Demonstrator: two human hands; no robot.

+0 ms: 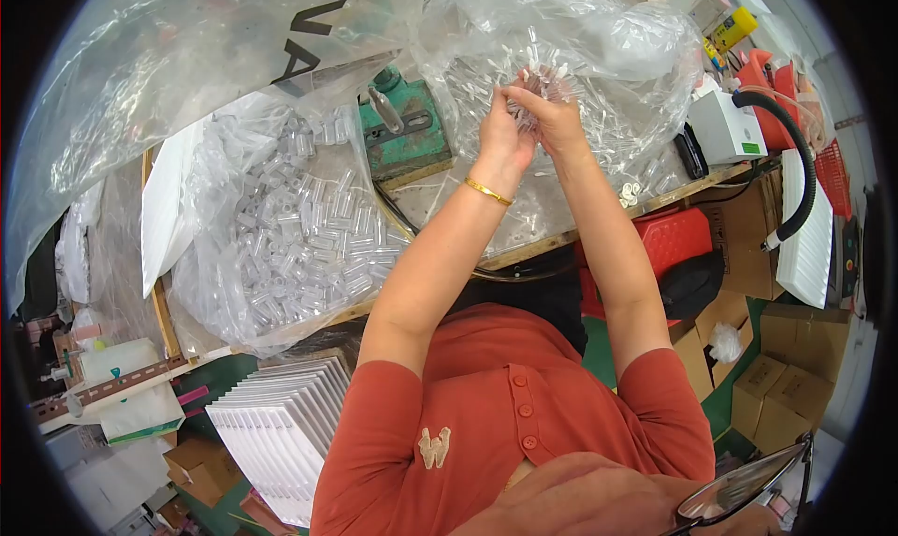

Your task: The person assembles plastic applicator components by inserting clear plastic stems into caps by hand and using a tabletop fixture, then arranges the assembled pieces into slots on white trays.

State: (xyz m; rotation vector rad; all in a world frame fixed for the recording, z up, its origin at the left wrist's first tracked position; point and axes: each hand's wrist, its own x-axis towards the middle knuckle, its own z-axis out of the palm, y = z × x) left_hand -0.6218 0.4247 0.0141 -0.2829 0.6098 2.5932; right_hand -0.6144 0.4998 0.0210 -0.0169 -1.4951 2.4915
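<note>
My left hand (pixel 503 132), with a gold bracelet at the wrist, and my right hand (pixel 559 120) are together at the far side of the bench. Between them they hold a bunch of thin clear plastic sticks (pixel 526 115), closed around it from both sides. Some fingertips are hidden behind the bunch. Beneath and beyond the hands, many similar clear sticks (pixel 472 73) with whitish ends lie loose in an open clear plastic bag (pixel 645 36). What exact parts these are I cannot tell.
Left of my arms stands a green metal machine (pixel 404 129). Further left, short clear tubes (pixel 318 227) fill another plastic bag. To the right are a black object (pixel 690 151), a white box (pixel 728 129) and a black hose (pixel 800 162). Stacked white trays (pixel 276 424) stand below the bench.
</note>
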